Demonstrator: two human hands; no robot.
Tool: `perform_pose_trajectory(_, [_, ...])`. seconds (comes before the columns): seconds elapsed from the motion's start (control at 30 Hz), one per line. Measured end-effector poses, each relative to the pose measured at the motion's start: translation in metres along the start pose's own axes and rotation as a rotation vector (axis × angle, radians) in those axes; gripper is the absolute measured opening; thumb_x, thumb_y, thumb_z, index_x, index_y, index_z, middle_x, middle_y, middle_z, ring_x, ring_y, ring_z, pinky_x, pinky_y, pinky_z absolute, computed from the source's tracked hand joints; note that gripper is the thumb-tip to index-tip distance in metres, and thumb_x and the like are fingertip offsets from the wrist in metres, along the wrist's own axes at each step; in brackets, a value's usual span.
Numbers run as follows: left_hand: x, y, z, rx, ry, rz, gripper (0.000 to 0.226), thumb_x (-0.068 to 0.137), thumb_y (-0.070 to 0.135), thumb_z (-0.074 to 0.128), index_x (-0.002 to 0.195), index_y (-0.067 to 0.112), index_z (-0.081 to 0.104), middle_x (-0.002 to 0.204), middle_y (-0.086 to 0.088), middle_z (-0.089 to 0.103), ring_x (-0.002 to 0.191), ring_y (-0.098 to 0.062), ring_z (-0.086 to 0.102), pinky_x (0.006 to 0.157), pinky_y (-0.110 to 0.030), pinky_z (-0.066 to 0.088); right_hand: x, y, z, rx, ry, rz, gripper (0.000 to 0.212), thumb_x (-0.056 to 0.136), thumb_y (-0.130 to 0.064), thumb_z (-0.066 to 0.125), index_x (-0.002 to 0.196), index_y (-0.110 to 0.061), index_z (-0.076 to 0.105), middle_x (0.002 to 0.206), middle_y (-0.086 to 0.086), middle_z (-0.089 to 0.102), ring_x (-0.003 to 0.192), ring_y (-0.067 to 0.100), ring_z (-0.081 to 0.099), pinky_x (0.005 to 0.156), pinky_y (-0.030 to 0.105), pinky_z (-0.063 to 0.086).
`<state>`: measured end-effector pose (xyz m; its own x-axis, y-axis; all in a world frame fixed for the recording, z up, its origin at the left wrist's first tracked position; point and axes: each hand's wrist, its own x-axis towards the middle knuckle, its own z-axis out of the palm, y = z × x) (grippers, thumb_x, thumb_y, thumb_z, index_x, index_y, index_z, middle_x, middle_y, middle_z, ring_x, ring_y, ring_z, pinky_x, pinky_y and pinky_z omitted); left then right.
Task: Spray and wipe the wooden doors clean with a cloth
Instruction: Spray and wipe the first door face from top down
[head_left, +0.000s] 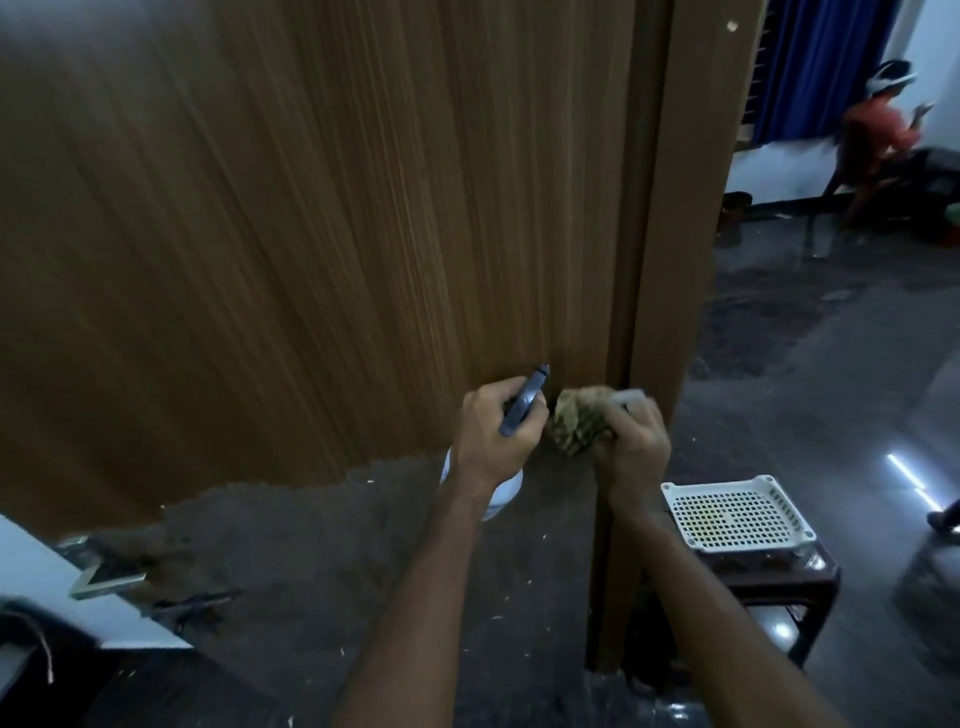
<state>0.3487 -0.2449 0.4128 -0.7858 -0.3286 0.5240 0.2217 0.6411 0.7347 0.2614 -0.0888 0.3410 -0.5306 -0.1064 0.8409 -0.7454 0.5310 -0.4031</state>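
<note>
A tall brown wooden door (311, 234) with vertical grain fills the left and middle of the head view, its bottom edge near the floor. My left hand (488, 436) grips a spray bottle (522, 402) by its dark trigger head, nozzle aimed at the door's lower part; the white bottle body hangs below my wrist. My right hand (631, 441) holds a crumpled brownish cloth (576, 423) bunched against the door's lower right corner, beside the brown door frame (670, 208).
A white perforated plastic basket (737, 514) sits on a dark wooden stool (779, 587) right of the frame. The dark floor (311, 571) is dusty with wood chips. A white wall corner (31, 561) is lower left. A person (878, 140) stands in the far room.
</note>
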Motion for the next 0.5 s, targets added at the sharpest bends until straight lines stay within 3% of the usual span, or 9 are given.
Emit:
perform_pose_trajectory(0.07, [-0.002, 0.001, 0.004, 0.012, -0.011, 0.021, 0.040, 0.094, 0.018, 0.062, 0.060, 0.025, 0.043, 0.051, 0.005, 0.043, 0.046, -0.018, 0.041, 0.046, -0.040, 0.034, 0.033, -0.010, -0.003, 0.009, 0.159, 0.021, 0.023, 0.090, 0.000, 0.063, 0.106, -0.008, 0.078, 0.099, 0.009, 0.064, 0.086, 0.021, 0.054, 0.072, 0.024, 0.044])
perform_pose_trajectory(0.17, [-0.007, -0.004, 0.010, 0.035, -0.014, 0.013, 0.042, 0.095, 0.017, 0.063, 0.060, 0.030, 0.042, 0.051, 0.007, 0.043, 0.046, -0.015, 0.042, 0.046, -0.036, 0.032, 0.052, -0.018, 0.006, -0.028, 0.250, 0.004, 0.025, 0.089, 0.007, 0.064, 0.102, -0.009, 0.078, 0.096, 0.010, 0.063, 0.084, 0.022, 0.053, 0.071, 0.023, 0.042])
perform_pose_trajectory(0.27, [-0.014, -0.011, 0.012, 0.033, 0.010, 0.011, 0.040, 0.093, 0.018, 0.062, 0.060, 0.031, 0.043, 0.052, 0.007, 0.045, 0.046, -0.016, 0.044, 0.046, -0.036, 0.034, -0.004, -0.002, 0.018, -0.059, 0.052, -0.031, 0.014, 0.091, -0.005, 0.073, 0.103, -0.011, 0.076, 0.099, 0.006, 0.061, 0.086, 0.022, 0.051, 0.066, 0.030, 0.046])
perform_pose_trajectory(0.37, [-0.025, -0.028, 0.013, 0.011, -0.008, -0.021, 0.042, 0.095, 0.015, 0.063, 0.060, 0.031, 0.044, 0.051, 0.008, 0.046, 0.046, -0.014, 0.044, 0.047, -0.032, 0.035, -0.057, 0.011, 0.018, 0.047, -0.198, 0.053, 0.034, 0.080, -0.006, 0.072, 0.113, -0.013, 0.074, 0.107, -0.001, 0.060, 0.094, 0.018, 0.055, 0.068, 0.035, 0.051])
perform_pose_trajectory(0.43, [-0.036, -0.041, 0.015, 0.016, -0.038, -0.068, 0.042, 0.094, 0.015, 0.066, 0.060, 0.028, 0.046, 0.051, 0.008, 0.046, 0.046, -0.011, 0.044, 0.047, -0.029, 0.033, -0.050, 0.011, 0.014, 0.103, -0.160, 0.110, 0.038, 0.081, -0.009, 0.062, 0.117, -0.012, 0.073, 0.113, 0.002, 0.061, 0.098, 0.020, 0.058, 0.073, 0.040, 0.054])
perform_pose_trajectory(0.5, [-0.049, -0.056, 0.019, 0.055, -0.063, -0.111, 0.040, 0.092, 0.021, 0.068, 0.059, 0.029, 0.047, 0.051, 0.009, 0.047, 0.046, -0.011, 0.044, 0.048, -0.028, 0.033, -0.026, 0.007, 0.009, 0.098, -0.033, 0.174, 0.043, 0.079, 0.001, 0.058, 0.118, -0.009, 0.072, 0.118, 0.008, 0.059, 0.102, 0.022, 0.059, 0.079, 0.040, 0.056])
